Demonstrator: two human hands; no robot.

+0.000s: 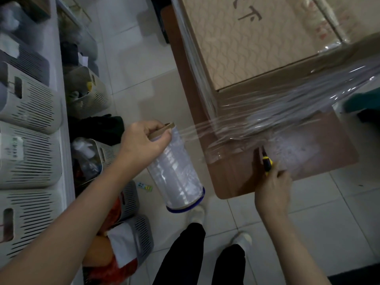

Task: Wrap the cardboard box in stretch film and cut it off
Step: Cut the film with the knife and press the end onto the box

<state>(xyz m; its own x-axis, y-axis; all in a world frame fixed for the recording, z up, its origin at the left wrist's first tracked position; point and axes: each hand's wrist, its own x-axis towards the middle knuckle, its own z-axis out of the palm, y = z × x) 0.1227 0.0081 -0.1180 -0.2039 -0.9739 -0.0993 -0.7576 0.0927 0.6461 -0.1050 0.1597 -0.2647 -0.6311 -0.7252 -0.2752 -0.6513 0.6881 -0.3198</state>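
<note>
A large cardboard box (pixel 257 44) stands on a brown table (pixel 236 175), its near side covered in clear stretch film (pixel 287 112). A taut band of film runs from the box corner left to the film roll (pixel 176 173). My left hand (pixel 144 140) grips the roll's cardboard core at its top end, and the roll hangs tilted beside the table. My right hand (pixel 271 188) holds a yellow-and-black utility knife (pixel 267 162), with the blade pointing up at the film's lower edge near the box corner.
White shelving with several slotted baskets (pixel 30 157) lines the left side. More baskets and bags crowd the floor (pixel 131 233) by the shelves. My legs and white shoes stand on the tiled floor below the table corner.
</note>
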